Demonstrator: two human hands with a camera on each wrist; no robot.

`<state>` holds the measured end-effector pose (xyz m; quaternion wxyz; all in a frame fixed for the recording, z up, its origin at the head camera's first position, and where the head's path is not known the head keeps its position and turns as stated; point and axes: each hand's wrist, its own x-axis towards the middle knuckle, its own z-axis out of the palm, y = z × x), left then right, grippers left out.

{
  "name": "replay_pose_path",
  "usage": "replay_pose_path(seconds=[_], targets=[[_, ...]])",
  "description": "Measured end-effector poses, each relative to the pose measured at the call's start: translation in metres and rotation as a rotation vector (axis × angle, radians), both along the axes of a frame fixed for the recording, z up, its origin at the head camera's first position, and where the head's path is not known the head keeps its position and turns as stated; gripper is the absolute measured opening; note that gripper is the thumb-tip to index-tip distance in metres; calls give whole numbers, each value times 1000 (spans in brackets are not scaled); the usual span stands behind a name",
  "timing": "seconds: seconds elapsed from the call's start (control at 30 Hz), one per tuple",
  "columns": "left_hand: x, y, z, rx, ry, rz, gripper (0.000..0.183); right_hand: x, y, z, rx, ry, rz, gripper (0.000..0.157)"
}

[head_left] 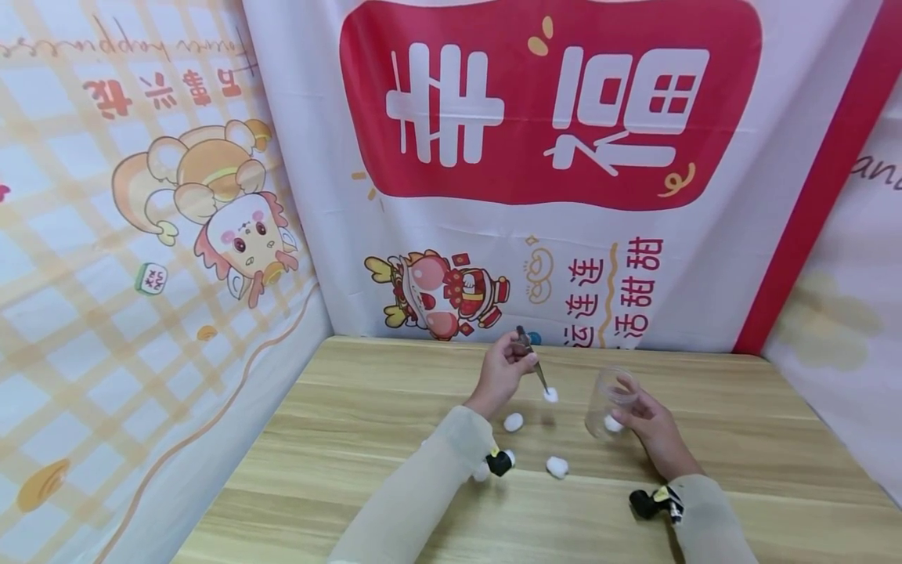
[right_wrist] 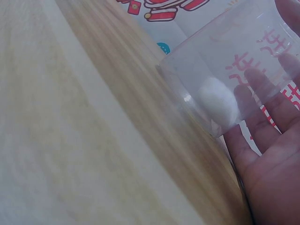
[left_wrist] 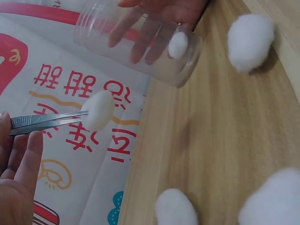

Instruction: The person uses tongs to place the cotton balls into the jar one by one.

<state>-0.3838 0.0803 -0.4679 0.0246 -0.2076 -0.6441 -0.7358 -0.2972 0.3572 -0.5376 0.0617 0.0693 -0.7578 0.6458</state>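
My left hand (head_left: 499,374) holds metal tweezers (head_left: 533,362), whose tips pinch a white cotton ball (head_left: 550,395) above the table. In the left wrist view the tweezer tips bite into one side of that cotton ball (left_wrist: 98,111). A clear plastic jar (head_left: 600,392), open at the top, is held by my right hand (head_left: 655,431), with fingers wrapped around its far side. Inside the jar, near its bottom, lies one cotton ball (right_wrist: 216,101). The pinched cotton ball is to the left of the jar, apart from it.
Loose cotton balls lie on the wooden table (head_left: 338,439): one (head_left: 514,422) below the left hand, another (head_left: 557,468) nearer the front, and one (head_left: 481,471) partly behind the left sleeve. A printed cloth (head_left: 437,235) hangs along the table's back edge.
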Motion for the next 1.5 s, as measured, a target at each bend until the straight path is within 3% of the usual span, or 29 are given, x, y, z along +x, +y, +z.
replay_pose_path(seconds=[0.23,0.7,0.93,1.5], targets=[[-1,1,10,-9,36,-27,22,-1,1,0,19,-22,-19,66],[0,15,35,37,15,-41,26,-1,3,0,8,-26,-11,68],[1,18,45,76,94,-22,24,-2,2,2,61,-16,-30,68],[2,28,65,90,140,-75,23,-2,-1,0,34,-20,-25,69]])
